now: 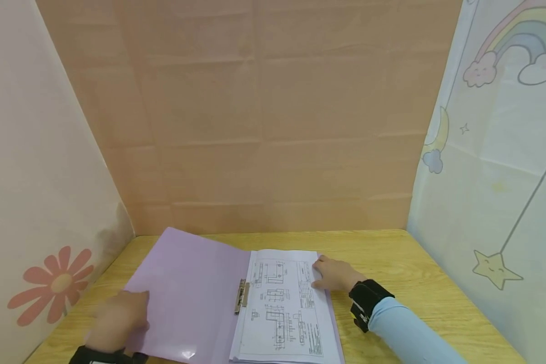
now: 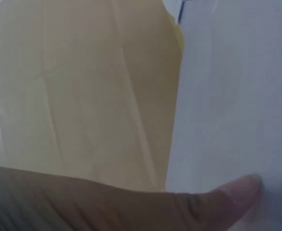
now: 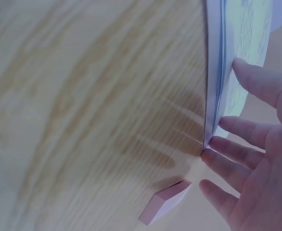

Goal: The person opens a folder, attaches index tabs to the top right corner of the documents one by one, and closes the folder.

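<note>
A lilac folder [image 1: 188, 293] lies spread on the table, its cover turned to the left and tilted up. My left hand [image 1: 120, 318], blurred in the head view, grips the cover's left edge. In the left wrist view its thumb [image 2: 227, 199] lies across the cover's inner face; the other fingers are hidden. A stack of printed drawing sheets [image 1: 282, 308] sits in the folder, with a metal clip [image 1: 242, 297] at the spine. At the stack's upper right edge is my right hand [image 1: 336, 274]. Its extended fingers [image 3: 241, 154] touch the side, thumb on the top page.
The wood-grain table [image 1: 368, 247] meets a brown paper backdrop [image 1: 264, 126] behind. Pale walls stand on both sides, the left with a flower print [image 1: 61, 283], the right with a star print [image 1: 496, 268]. A small pink box-like thing [image 3: 165, 202] shows in the right wrist view.
</note>
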The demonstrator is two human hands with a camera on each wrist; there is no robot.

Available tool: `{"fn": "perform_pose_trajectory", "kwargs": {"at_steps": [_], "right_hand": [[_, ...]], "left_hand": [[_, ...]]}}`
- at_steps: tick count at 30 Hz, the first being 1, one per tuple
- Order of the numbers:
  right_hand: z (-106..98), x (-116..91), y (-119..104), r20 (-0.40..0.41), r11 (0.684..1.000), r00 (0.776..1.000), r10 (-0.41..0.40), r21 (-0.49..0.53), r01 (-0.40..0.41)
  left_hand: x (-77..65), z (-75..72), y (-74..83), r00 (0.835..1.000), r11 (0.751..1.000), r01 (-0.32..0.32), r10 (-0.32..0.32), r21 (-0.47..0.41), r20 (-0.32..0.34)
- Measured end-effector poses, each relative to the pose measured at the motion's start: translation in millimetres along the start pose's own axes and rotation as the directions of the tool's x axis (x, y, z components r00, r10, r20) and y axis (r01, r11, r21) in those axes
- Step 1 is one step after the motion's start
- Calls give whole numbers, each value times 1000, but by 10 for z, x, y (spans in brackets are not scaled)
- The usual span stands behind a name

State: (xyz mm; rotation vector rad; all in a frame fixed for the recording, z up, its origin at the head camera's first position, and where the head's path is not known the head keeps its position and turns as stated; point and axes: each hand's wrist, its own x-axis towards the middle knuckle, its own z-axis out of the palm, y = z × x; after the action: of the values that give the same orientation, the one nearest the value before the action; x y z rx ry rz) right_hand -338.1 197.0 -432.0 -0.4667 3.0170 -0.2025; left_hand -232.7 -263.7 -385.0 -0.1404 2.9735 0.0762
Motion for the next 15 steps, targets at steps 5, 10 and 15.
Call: {"fn": "perform_pose_trajectory", "kwargs": {"at_steps": [5,10,15], "right_hand": [[16,9,15,-2,1000,1000,-3,-9,3],[19,11,19,4,1000,1000,-4,-4,4],[28,27,25,13,1000,1000,-10,-19,10]], "left_hand": [[124,161,52,989,1000,-9,8,6,149],[243,254,38,963,998,-37,51,-57,263],[350,277,82,951,994,-109,106,-7,290]]}}
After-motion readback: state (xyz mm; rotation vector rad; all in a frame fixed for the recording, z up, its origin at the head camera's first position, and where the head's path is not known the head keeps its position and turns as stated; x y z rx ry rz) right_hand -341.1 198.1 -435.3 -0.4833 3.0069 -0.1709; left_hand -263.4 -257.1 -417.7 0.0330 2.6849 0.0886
